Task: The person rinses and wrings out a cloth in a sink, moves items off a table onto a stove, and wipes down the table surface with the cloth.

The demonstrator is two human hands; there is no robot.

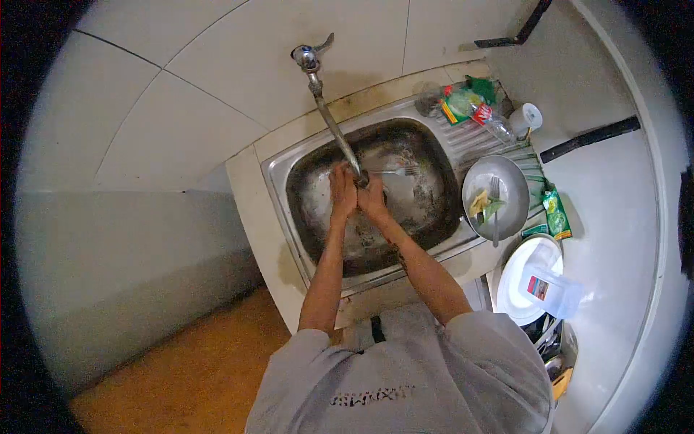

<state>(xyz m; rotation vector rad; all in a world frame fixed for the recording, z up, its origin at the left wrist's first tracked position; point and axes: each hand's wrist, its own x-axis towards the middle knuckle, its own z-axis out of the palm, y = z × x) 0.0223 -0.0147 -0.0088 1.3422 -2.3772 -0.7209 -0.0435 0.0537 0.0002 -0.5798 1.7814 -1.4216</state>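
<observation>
Both my hands are under the end of the metal faucet (337, 134), inside the stainless steel sink (416, 239). My left hand (342, 189) has its fingers stretched out and lies against my right hand (371, 200). The fingers of my right hand are partly hidden by the spout and by the other hand. I make out nothing held between them. Just beyond the right hand, a fork (396, 172) lies in the sink. The sink bottom looks wet and stained.
On the right drainboard are a grey pan (515, 173) with a fork and food scraps, a plastic bottle (497, 124), a white cup (528, 117) and a green packet (556, 213). Below them stand a white plate (515, 289) and a clear plastic container (557, 291).
</observation>
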